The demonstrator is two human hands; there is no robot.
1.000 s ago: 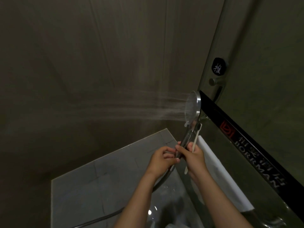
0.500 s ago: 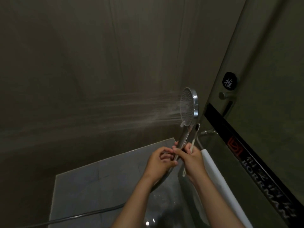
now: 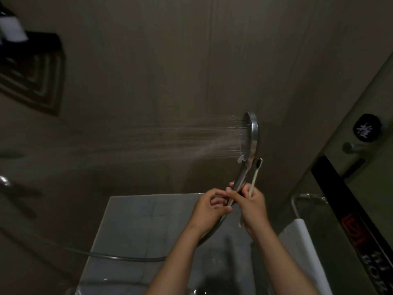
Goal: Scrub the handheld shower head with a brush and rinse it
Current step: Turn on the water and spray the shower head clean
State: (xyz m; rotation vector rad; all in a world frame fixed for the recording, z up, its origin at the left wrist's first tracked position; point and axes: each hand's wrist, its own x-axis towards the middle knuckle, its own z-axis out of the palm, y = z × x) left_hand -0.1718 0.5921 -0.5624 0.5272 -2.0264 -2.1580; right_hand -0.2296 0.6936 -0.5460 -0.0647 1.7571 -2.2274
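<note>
A chrome handheld shower head (image 3: 250, 135) stands upright in the middle right, its face turned left and spraying water sideways towards the wall. My right hand (image 3: 251, 206) grips its handle together with a pale toothbrush-like brush (image 3: 255, 175), whose dark bristles sit just under the head's rim. My left hand (image 3: 209, 206) pinches the lower end of the handle, where the hose (image 3: 119, 257) leaves and curves down to the left.
A dark wall fills the back. A black corner shelf (image 3: 36, 75) hangs at the upper left. A glass door with a black band (image 3: 348, 211) and a round knob (image 3: 366, 128) stands on the right, with a white towel (image 3: 302, 248) on a rail. Grey floor tiles (image 3: 136, 220) lie below.
The view has swung left, bringing the corner shelf into sight. The shower head's face has turned more edge-on to me. Both hands keep their hold, and the spray keeps running.
</note>
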